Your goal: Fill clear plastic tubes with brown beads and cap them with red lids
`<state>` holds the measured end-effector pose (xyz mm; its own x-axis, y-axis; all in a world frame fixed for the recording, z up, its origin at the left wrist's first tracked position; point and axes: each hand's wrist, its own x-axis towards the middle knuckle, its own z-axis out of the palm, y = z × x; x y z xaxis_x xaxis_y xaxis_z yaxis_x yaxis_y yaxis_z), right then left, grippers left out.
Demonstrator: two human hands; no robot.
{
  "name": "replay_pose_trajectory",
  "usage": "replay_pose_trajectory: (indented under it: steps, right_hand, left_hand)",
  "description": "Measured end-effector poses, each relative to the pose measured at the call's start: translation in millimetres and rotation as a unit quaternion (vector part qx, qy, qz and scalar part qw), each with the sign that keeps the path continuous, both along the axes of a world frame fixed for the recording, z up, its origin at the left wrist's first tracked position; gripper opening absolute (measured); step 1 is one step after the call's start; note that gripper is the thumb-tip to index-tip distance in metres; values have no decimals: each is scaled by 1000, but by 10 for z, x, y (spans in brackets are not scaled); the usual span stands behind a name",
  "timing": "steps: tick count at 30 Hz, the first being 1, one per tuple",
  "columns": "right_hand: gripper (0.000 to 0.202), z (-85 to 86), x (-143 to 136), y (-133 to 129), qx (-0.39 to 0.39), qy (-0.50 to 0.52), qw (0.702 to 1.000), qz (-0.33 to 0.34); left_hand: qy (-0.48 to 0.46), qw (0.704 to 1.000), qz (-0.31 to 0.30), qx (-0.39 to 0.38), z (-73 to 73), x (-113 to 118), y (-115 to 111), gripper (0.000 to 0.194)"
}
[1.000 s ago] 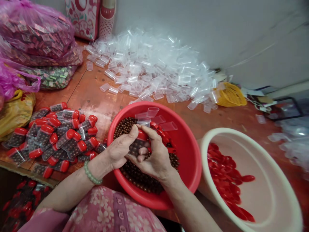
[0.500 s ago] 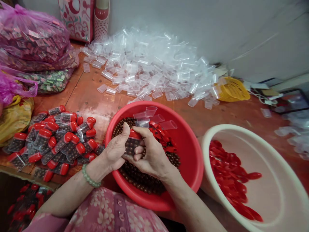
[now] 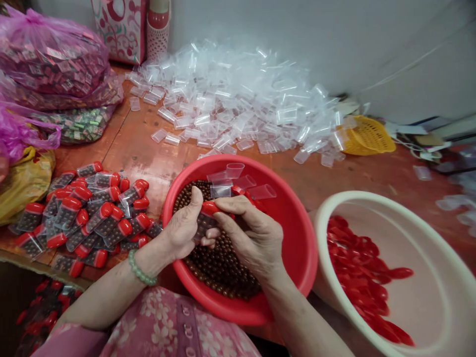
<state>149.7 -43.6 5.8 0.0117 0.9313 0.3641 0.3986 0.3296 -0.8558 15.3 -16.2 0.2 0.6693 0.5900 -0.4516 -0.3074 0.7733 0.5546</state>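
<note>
Over the red basin [image 3: 303,248], my left hand [image 3: 184,228] is wrapped round a clear case [image 3: 204,223] with dark beads inside and a red cap on top. The thumb and fingers of my right hand [image 3: 256,233] pinch the red cap [image 3: 209,208] of that case. Brown beads [image 3: 223,270] fill the lower part of the basin below both hands. Several clear sleeves [image 3: 262,191] and some red caps lie in the basin behind my right hand, which partly hides the caps.
Capped, bead-filled cases [image 3: 100,215] are heaped at the left. Clear sleeves [image 3: 238,99] form a big pile along the wall, beside a yellow basket [image 3: 368,136]. A white basin [image 3: 420,223] with red caps [image 3: 357,263] stands at right. Pink bags [image 3: 55,59] sit at far left.
My right hand has shifted right and its fingers now pinch the top of the case instead of cupping its side. More beads show below it. The view has shifted slightly.
</note>
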Motion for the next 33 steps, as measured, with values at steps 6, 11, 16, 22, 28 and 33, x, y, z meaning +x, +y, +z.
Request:
replay_pose_trajectory:
  steps: [6, 11, 16, 22, 28, 33]
  right_hand:
    - [11, 1, -12, -19, 0, -25, 1000, -1]
    - [13, 8, -5, -52, -49, 15, 999, 17]
    - [10, -4, 17, -66, -56, -5, 998, 11]
    - [10, 25, 12, -86, -32, -65, 997, 8]
    - [32, -6, -10, -118, 92, -169, 981, 22]
    - [79, -61, -39, -105, 153, -308, 938, 40]
  left_hand:
    - [20, 1000, 17, -18, -19, 11, -10, 74]
    - [42, 999, 29, 13, -51, 34, -14, 76]
    - [56, 997, 17, 41, -33, 41, -14, 77]
    - [60, 995, 5, 83, -39, 31, -32, 77]
    - [23, 996, 15, 83, -48, 5, -31, 65]
    - [-19, 999, 16, -34, -26, -10, 25, 51]
